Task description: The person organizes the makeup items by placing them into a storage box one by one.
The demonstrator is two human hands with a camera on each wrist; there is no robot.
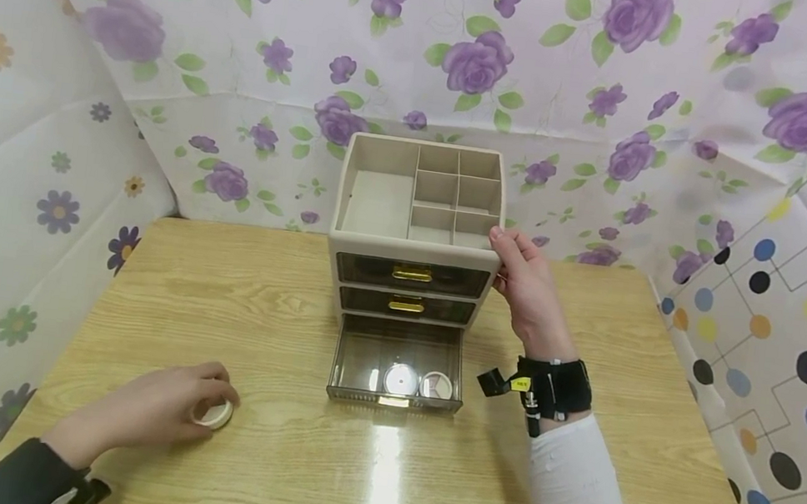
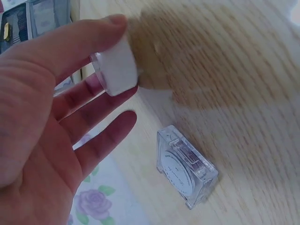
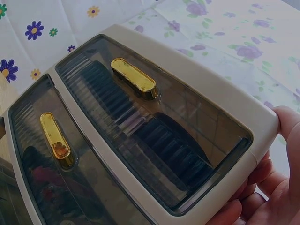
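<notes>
A small round white cosmetic case [image 1: 216,414] with a clear face is pinched between the thumb and fingers of my left hand [image 1: 169,406], at the left of the table. In the left wrist view, a clear square case with a round printed label [image 2: 180,171] stands on the wood beyond the fingertips. My right hand [image 1: 529,288] grips the right side of a beige desktop drawer organizer [image 1: 415,247], thumb at its upper front corner. Its lowest smoky clear drawer [image 1: 359,364] is pulled out. Inside lie a white round case [image 1: 400,379] and a sectioned round compact [image 1: 437,386].
Two upper drawers with gold handles [image 1: 412,273] are closed; a dark comb-like thing [image 3: 173,145] shows through the top one. Compartments [image 1: 435,189] on top hold nothing visible. Flowered sheets [image 1: 276,60] hang behind the wooden table [image 1: 254,301].
</notes>
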